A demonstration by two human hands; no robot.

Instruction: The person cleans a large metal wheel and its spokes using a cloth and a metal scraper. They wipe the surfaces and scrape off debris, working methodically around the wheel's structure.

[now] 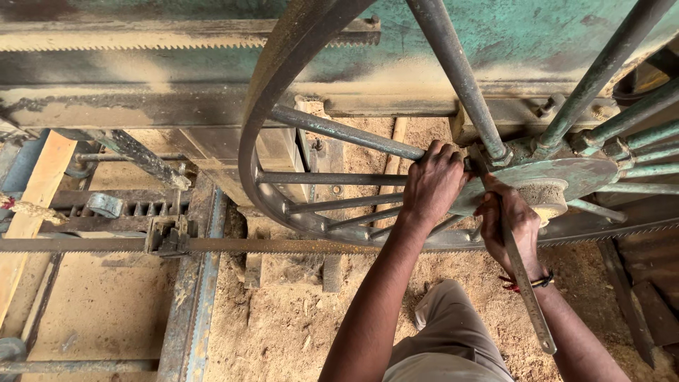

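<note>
Where the spokes meet the hub [559,177] of the large spoked wheel [283,120], the view is crowded by sawdust-covered floor [283,325] and a toothed saw band [85,245] running across below. No containers are seen. A flat metal bar [527,293] is gripped in the closed right hand [511,225]; a spoke [346,132] is clasped by the closed left hand [433,182], just beside the hub.
</note>
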